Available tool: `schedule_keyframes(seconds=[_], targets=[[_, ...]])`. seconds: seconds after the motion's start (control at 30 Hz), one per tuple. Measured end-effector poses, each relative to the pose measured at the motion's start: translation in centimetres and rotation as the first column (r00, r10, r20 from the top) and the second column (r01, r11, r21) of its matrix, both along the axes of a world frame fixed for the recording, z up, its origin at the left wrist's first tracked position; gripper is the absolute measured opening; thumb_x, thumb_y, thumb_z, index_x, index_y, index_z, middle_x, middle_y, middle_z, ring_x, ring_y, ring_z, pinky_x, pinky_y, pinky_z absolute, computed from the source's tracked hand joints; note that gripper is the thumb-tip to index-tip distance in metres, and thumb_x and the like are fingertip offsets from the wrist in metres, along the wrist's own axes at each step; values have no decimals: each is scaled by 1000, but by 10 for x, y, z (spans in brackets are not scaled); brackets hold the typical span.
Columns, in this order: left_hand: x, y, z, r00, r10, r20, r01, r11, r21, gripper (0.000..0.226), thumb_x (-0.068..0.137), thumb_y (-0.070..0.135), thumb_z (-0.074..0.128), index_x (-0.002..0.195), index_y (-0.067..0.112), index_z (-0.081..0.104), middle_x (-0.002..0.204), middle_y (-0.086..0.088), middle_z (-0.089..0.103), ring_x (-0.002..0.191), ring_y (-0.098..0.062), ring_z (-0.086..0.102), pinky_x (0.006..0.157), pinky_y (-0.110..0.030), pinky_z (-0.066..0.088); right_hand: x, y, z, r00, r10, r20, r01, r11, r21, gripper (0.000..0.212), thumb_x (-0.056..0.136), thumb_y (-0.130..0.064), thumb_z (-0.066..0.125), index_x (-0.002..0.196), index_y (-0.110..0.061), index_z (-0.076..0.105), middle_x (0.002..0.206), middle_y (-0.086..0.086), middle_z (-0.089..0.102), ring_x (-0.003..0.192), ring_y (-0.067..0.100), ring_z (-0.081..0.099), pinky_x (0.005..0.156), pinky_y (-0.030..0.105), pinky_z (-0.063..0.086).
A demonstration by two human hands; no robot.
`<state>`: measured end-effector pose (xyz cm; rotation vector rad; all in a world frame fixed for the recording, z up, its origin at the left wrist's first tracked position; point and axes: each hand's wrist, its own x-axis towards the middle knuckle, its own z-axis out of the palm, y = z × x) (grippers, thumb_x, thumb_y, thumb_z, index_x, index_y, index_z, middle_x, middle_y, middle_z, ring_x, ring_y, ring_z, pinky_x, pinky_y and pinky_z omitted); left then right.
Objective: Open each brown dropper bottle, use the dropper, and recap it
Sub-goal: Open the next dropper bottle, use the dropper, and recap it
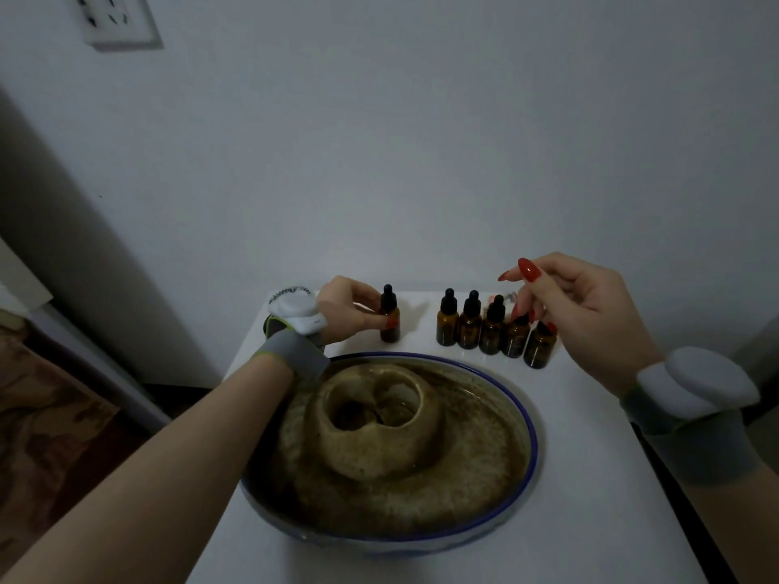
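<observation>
One brown dropper bottle [389,320] with a black dropper cap stands upright on the white table [590,478], apart to the left. My left hand [350,307] grips its body with thumb and fingers. A row of several more capped brown bottles [470,326] stands to the right. My right hand [573,301] hovers above the right end of that row with fingers loosely bent and holds nothing; its fingertips hide the caps of the two rightmost bottles [537,345].
A large blue-rimmed bowl [532,432] with a brownish sponge-like ring inside fills the table's middle, just in front of the bottles. A white wall rises right behind the table. The table's edges drop off left and right.
</observation>
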<state>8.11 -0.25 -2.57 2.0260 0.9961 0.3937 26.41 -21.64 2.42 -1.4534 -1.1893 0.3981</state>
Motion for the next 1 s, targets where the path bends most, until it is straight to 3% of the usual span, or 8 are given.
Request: schedule_keyframes(seconds=[0.33,0.67,0.73,0.87,1.0], targets=[[-3,1,-2,1000,-1,-19,1,1000,4,24,72,16,83,93,9,74,93,-5,75,87,-15,72,92,-35,54,-4,2,-1,1000,6,9,-6,998,-57,25,97,-26,48,91,-18,70,65,1,63,55,11,53,51,24,49],[-4,3,2,998,-55,-11,54,998,-25,46,72,11,82,114,13,64,106,-5,70,91,-19,71,95,-43,53,-6,4,-12,1000,6,-11,-7,995,-104,24,98,-23,50,90,-14,70,62,2,63,51,3,54,52,17,47],[-4,1,8,998,-64,13,64,997,-42,49,72,9,82,117,12,63,110,-5,69,95,-20,70,94,-40,54,-7,3,-13,1000,15,-28,-18,994,-107,23,98,-20,49,92,-11,70,64,6,62,50,3,53,52,18,47],[-2,-2,28,994,-77,75,77,997,-4,65,70,17,84,128,16,56,126,2,61,113,-13,59,81,-14,49,-9,4,-16,999,27,-37,-31,993,-115,23,98,-17,49,93,-7,69,65,8,61,50,1,53,52,13,45],[5,-12,46,993,-87,85,78,992,103,71,70,23,84,133,21,52,135,7,53,122,-9,47,95,-28,44,-10,3,-20,998,25,-57,-32,992,-124,23,99,-15,49,93,-4,68,65,10,61,49,-1,52,51,10,42]])
